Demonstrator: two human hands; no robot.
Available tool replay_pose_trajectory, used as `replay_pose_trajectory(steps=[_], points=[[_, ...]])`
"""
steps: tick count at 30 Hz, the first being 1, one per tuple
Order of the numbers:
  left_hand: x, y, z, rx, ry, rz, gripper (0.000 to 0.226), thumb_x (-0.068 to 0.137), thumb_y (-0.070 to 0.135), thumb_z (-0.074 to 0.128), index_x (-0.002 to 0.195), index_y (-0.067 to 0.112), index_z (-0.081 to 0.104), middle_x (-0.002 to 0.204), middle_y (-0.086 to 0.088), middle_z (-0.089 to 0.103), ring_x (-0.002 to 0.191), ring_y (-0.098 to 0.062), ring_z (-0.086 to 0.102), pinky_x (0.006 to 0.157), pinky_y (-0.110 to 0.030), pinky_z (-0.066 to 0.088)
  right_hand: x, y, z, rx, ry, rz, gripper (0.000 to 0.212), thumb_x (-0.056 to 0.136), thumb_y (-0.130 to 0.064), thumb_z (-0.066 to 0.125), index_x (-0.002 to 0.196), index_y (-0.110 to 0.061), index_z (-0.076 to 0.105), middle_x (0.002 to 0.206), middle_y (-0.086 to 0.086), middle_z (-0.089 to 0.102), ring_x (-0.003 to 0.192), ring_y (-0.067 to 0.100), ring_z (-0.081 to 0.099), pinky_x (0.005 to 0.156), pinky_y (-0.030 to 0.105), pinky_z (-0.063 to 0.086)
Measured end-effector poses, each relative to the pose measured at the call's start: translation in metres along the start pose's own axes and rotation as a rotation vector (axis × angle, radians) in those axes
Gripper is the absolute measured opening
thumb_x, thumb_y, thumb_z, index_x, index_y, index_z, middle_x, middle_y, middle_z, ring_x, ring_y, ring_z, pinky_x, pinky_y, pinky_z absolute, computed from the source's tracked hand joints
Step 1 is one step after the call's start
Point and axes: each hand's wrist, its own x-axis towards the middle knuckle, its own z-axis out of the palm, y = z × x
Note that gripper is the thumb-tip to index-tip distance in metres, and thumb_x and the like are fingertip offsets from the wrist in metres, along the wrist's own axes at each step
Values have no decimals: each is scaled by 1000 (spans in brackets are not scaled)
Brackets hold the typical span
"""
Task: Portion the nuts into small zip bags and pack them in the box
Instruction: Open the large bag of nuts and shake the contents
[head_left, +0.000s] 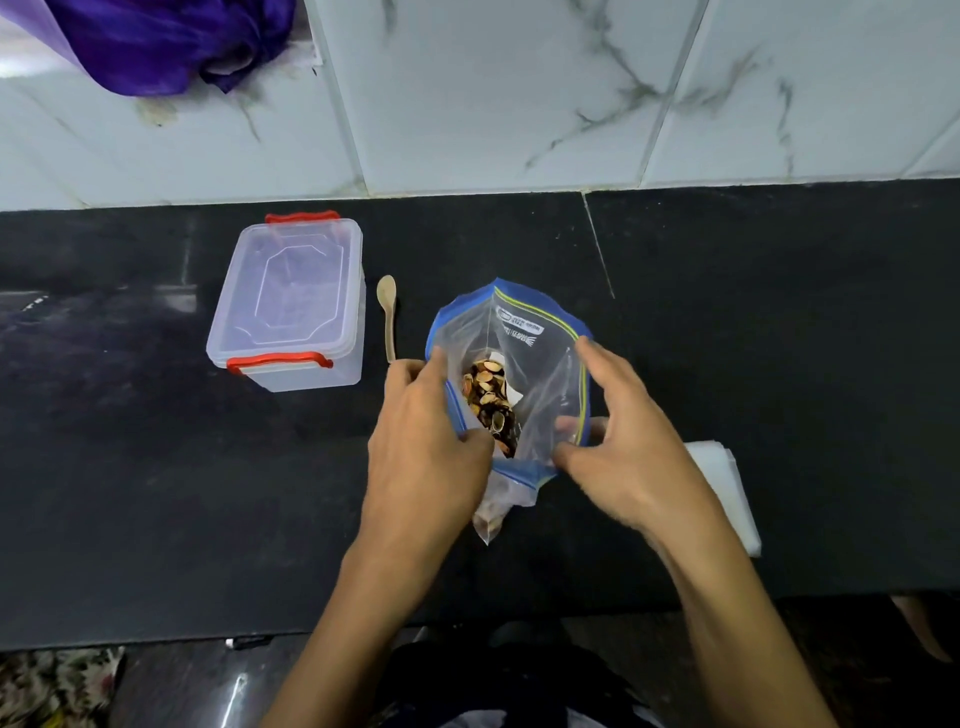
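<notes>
**Mia:** What can you see from the head camera?

**Sam:** A big zip bag (519, 374) stands on the black tabletop (779, 312). Its blue top is wide open. Down inside are the nuts (491, 400), brown and tan, in a heap.

**Mia:** Who holds the bag open?

**Sam:** Two hands. The left hand (426, 431) is on the left side of the opening. Its thumb and fingers pinch the blue rim there. The right hand (623, 441) is on the right side. Its thumb is at the near rim and one finger touches the far rim. The fingers are a bit spread, and some of them show through the clear plastic.

**Mia:** Where is the box?

**Sam:** The box (291, 306) is to the left of the bag, well apart from the hands. It is clear plastic with red clips at both ends. Its lid is on.

**Mia:** Anything between them?

**Sam:** Yes, a small wooden spoon (387, 317). It lies flat on the tabletop, between the box and the bag, with its bowl pointing to the wall. Its handle end is just by the left hand.

**Mia:** And on the right?

**Sam:** A flat pile of small clear bags (727, 493) lies on the tabletop, partly hidden by the right arm.

**Mia:** What is behind it all?

**Sam:** A white tiled wall (519, 104) with grey streaks. A purple cloth (171, 41) hangs at the top left.
</notes>
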Motion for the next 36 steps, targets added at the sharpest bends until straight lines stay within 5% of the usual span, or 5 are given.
replay_pose_trajectory(steps=[6,10,18,28,36], points=[[-21,0,14,-218,74,-33,74,84,21,63,142,43,24,110,12,39,79,-10,63,81,-36,53,-16,3,13,232,74,-107,98,72,-4,78,128,-59,20,122,-21,27,99,2,58,74,12,52],[-27,-13,27,-363,28,-170,27,78,27,70,96,32,50,87,10,61,69,-12,65,75,-46,56,-26,13,29,456,157,-13,87,71,-4,78,115,-61,28,121,-14,34,102,6,61,76,21,56],[-36,-14,28,-1023,-6,-475,5,89,5,58,86,7,60,84,-13,69,67,-17,68,60,-26,58,-34,18,21,472,81,258,10,83,-18,67,80,-8,66,64,1,68,54,6,64,46,23,53],[-26,-17,22,-1649,-49,-878,19,94,1,45,81,-1,57,58,-9,67,48,-12,66,58,-28,56,-31,22,39,1505,-30,599,17,69,0,57,85,-3,63,72,8,69,63,12,68,65,25,58],[-25,-20,27,-1366,20,-614,26,98,12,34,80,16,52,62,0,58,46,-8,50,41,-19,33,-20,27,43,1236,39,538,41,100,-35,31,112,-5,56,94,12,65,77,19,58,74,29,47]])
